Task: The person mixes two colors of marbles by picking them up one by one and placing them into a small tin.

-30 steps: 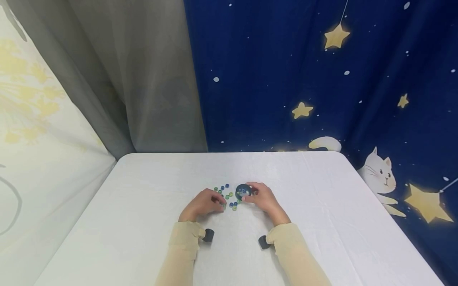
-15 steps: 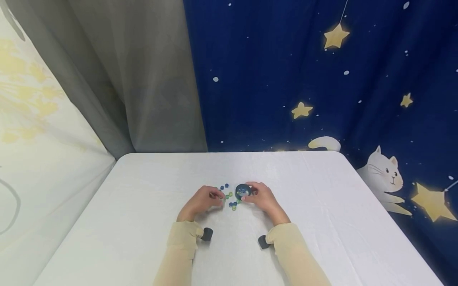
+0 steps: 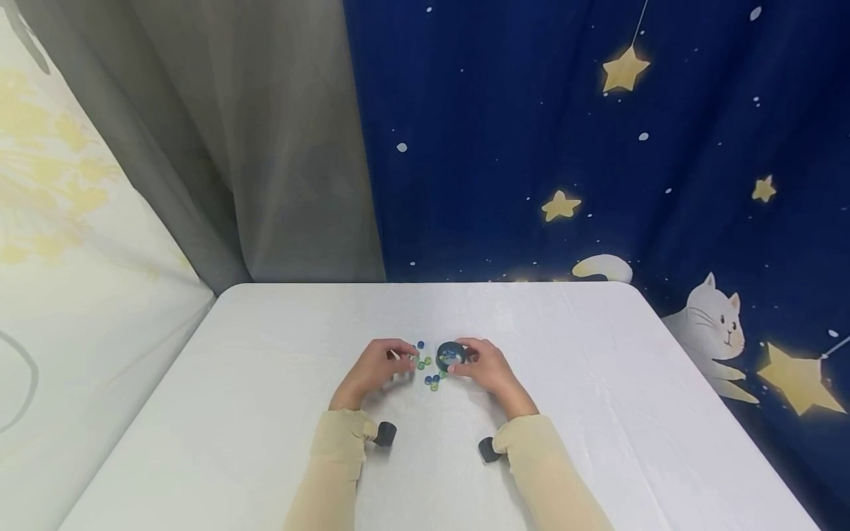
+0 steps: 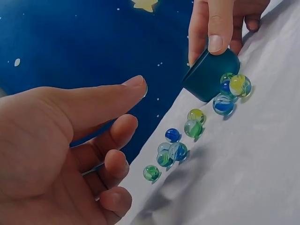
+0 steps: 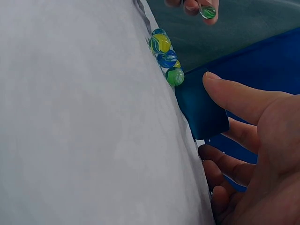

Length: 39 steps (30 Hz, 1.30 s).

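My right hand (image 3: 493, 370) grips a small dark teal cup (image 4: 213, 77) by its side, thumb on one side and fingers on the other. The cup stands on the white table with a few marbles inside it in the head view. Between the thumb and finger of my left hand (image 3: 373, 371) is a green glass marble (image 5: 208, 11), raised above the table; in the left wrist view the thumb mostly hides it. Several loose marbles lie between the hands, among them a blue one (image 4: 172, 135), a green one (image 4: 151, 173) and a yellow one (image 4: 240, 85) close to the cup.
The white-covered table (image 3: 265, 332) reaches back to a grey curtain (image 3: 299, 147) and a blue star-patterned curtain (image 3: 478, 147). A black wrist device (image 3: 385, 434) sits at the left cuff and another black device (image 3: 489, 450) at the right cuff.
My left hand has moved forward, away from the body, over the left-hand marbles and now hides some of them. The right hand and the cup have stayed in place.
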Tool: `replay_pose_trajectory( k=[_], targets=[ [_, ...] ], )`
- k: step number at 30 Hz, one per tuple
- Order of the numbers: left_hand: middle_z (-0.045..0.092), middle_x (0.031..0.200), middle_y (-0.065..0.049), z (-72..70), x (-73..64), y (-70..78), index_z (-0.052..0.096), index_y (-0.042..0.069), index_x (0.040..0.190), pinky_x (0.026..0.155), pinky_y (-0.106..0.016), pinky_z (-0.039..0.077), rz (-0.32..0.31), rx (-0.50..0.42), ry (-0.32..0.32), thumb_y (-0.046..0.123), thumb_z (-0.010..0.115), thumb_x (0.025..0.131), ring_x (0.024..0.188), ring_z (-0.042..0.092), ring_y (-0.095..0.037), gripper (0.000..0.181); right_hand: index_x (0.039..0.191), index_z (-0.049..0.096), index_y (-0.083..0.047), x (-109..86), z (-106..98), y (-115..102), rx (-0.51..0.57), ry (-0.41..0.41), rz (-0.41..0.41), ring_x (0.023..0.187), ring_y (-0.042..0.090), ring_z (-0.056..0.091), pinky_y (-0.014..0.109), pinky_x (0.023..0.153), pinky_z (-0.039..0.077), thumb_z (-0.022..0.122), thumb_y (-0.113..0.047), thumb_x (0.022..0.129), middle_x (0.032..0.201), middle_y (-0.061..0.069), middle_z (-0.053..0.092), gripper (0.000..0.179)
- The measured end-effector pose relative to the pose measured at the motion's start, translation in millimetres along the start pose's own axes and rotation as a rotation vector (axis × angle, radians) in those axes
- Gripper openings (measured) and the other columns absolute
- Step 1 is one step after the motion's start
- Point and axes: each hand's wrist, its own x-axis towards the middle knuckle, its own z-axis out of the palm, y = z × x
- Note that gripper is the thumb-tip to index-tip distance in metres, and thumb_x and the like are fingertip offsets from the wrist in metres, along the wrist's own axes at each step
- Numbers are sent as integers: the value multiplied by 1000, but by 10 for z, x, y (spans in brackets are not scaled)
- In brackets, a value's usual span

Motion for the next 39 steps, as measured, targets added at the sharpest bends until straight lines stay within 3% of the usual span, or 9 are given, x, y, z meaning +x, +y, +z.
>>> replay_pose_trajectory(
  k=[5, 14, 22, 26, 34, 39],
  targets=[
    [61, 78, 0, 13, 11, 3, 75, 12, 100, 55, -32, 46, 49, -22, -14, 7, 73, 84, 65, 53, -18, 17, 129, 62, -15, 2, -5, 0, -6, 0, -14, 108, 29, 57, 49, 91, 45, 83, -26, 76, 116, 10, 61, 58],
    [61, 83, 1, 78, 31, 47, 75, 14, 103, 55, -31, 47, 56, -25, -8, 11, 72, 86, 69, 53, -18, 17, 130, 62, -15, 2, -6, 15, -14, -2, -31, 108, 29, 57, 49, 90, 45, 83, -26, 77, 115, 10, 62, 58],
    [65, 86, 3, 130, 56, 114, 75, 13, 102, 62, -31, 45, 102, -24, 36, 11, 71, 88, 74, 53, -18, 15, 130, 62, -16, 7, -11, 18, -15, -6, -21, 108, 29, 57, 50, 91, 45, 82, -29, 77, 115, 9, 61, 58],
    [67, 86, 3, 159, 66, 142, 74, 12, 103, 63, -31, 45, 103, -51, 77, 12, 71, 88, 74, 53, -19, 15, 130, 62, -16, 8, -10, 22, -13, -4, -24, 108, 29, 57, 50, 91, 45, 82, -29, 77, 116, 10, 61, 58],
    [57, 81, 1, 292, 114, 153, 73, 16, 107, 63, -28, 43, 47, -76, 226, 20, 70, 90, 74, 50, -17, 18, 129, 62, -16, 15, 3, 32, -30, 4, -36, 107, 29, 57, 50, 90, 45, 82, -29, 77, 115, 10, 62, 57],
    [57, 78, 0, 360, 127, 175, 73, 17, 107, 62, -27, 43, 61, -108, 267, 20, 71, 90, 72, 50, -17, 17, 129, 62, -16, 12, -4, 30, -30, 5, -37, 107, 29, 57, 50, 91, 45, 82, -29, 77, 114, 10, 62, 57]
  ],
)
